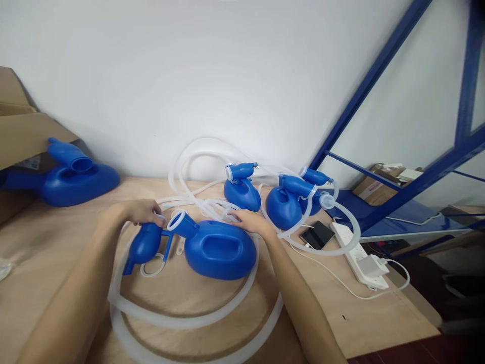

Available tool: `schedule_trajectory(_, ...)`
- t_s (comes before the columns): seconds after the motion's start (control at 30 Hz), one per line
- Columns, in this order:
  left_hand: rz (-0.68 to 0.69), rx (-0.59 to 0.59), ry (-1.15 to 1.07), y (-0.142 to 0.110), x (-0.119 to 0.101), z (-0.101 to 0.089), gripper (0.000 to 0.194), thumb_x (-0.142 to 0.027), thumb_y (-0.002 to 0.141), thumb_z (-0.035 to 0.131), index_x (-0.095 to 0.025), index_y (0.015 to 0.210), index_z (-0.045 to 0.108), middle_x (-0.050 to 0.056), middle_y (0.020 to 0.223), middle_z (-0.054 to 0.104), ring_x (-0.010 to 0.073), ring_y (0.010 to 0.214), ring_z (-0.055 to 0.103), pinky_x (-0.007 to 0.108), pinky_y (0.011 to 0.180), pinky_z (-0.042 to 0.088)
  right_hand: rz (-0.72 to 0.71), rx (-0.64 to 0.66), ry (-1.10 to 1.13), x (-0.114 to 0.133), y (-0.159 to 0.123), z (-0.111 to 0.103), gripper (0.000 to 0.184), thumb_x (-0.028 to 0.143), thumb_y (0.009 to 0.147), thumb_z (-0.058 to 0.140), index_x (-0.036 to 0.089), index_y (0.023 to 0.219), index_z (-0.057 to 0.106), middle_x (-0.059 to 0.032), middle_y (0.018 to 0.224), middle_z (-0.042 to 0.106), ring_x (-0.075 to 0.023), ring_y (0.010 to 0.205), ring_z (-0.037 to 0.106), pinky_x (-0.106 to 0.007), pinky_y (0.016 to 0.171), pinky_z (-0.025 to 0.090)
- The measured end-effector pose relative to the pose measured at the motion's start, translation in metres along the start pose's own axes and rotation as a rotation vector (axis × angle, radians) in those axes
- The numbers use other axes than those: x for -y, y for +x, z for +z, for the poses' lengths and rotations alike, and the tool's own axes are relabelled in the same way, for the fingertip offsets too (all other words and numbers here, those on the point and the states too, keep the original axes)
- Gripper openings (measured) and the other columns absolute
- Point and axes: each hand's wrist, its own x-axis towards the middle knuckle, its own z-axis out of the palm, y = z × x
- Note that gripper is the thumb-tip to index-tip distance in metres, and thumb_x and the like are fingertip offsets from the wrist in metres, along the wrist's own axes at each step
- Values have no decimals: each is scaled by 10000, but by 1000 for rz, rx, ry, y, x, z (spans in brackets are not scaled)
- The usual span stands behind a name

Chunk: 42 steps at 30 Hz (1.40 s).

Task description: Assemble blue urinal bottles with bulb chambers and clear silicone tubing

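Note:
A large blue plastic bottle [220,248] with an oval handle hole lies on the wooden table [356,318], its white-rimmed neck pointing left. My left hand [142,210] is closed over the top of a blue funnel piece [146,243] just left of that neck. My right hand [248,220] rests on the bottle's far right edge, fingers bent among the translucent white hoses [197,319]. The hoses loop around the bottle and trail toward the wall.
Two smaller blue bottles [242,192] [286,205] with hoses stand behind. Another large blue bottle [76,179] lies at far left beside a cardboard box [22,131]. A phone [317,233] and a white power strip [359,255] lie right, near blue shelving [382,60].

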Motion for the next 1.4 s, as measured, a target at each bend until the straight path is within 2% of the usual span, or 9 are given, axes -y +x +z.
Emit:
schedule_trajectory(0.1, -19, 121, -49, 14, -4, 15, 446, -519, 434, 756, -174, 711, 810, 144, 736, 748, 311, 681, 680, 334, 504, 548, 19, 3, 35, -3, 2, 2, 475, 470, 1018, 579, 276, 1451, 607, -72, 1149, 781, -273, 1025, 725, -329, 868, 512)
schedule_trajectory(0.23, -4, 109, -96, 22, 0, 23, 490, -539, 450, 740, -207, 798, 830, 195, 949, 787, 351, 789, 711, 357, 527, 573, 56, -60, 98, -6, 3, 3, 421, 373, 1010, 582, 270, 1413, 649, -76, 1208, 780, -278, 1113, 715, -337, 934, 503)
schedule_trajectory(0.47, 81, -101, -104, 22, 11, 9, 705, -761, 493, 697, -216, 928, 805, 214, 1142, 784, 437, 1074, 711, 470, 904, 581, 70, -249, 311, 4, -11, -23, 461, 326, 1063, 411, 178, 1430, 647, -99, 1130, 784, -202, 899, 736, -308, 829, 549)
schedule_trajectory(0.6, 183, -157, -130, 3, -4, 1, 801, -845, 611, 636, -230, 1104, 776, 151, 1173, 789, 389, 1076, 727, 428, 952, 569, 23, -461, 560, 15, -23, -39, 460, 347, 1044, 450, 152, 1405, 660, -98, 1105, 761, -171, 799, 707, -322, 793, 568)
schedule_trajectory(0.8, 454, -349, -148, -24, -47, 5, 747, -758, 874, 552, -226, 1390, 645, 131, 1348, 706, 343, 1182, 681, 402, 984, 566, -130, -708, 591, 34, -45, -51, 420, 389, 1043, 514, 203, 1375, 690, -113, 1241, 700, -208, 930, 709, -398, 915, 571)
schedule_trajectory(0.97, 618, -529, -100, -19, -66, 18, 798, -667, 970, 491, -191, 1605, 417, 144, 1661, 419, 348, 1450, 494, 432, 1187, 443, -207, -853, 425, 55, -62, -58, 372, 339, 1064, 493, 251, 1349, 717, -99, 1203, 712, -251, 1069, 679, -412, 961, 541)
schedule_trajectory(1.07, 635, -510, -128, -8, -67, 25, 844, -664, 970, 499, -171, 1639, 348, 146, 1700, 359, 339, 1521, 408, 431, 1237, 383, -237, -921, 355, 66, -68, -59, 380, 313, 1075, 469, 273, 1362, 714, -89, 1195, 707, -244, 1077, 672, -398, 947, 536)
schedule_trajectory(1.23, 597, -425, -247, 4, -63, 31, 927, -683, 938, 547, -188, 1670, 268, 168, 1641, 458, 348, 1473, 474, 470, 1218, 393, -308, -1043, 387, 76, -72, -58, 367, 334, 1080, 478, 326, 1349, 727, -68, 1189, 702, -228, 1090, 668, -386, 978, 544)
schedule_trajectory(1.4, 564, -369, -327, 3, -64, 29, 814, -662, 895, 599, -213, 1563, 478, 136, 1586, 533, 341, 1378, 558, 459, 1140, 476, -237, -1136, 555, 64, -66, -59, 357, 398, 1057, 531, 299, 1335, 732, -82, 1225, 698, -239, 1066, 677, -392, 924, 579)
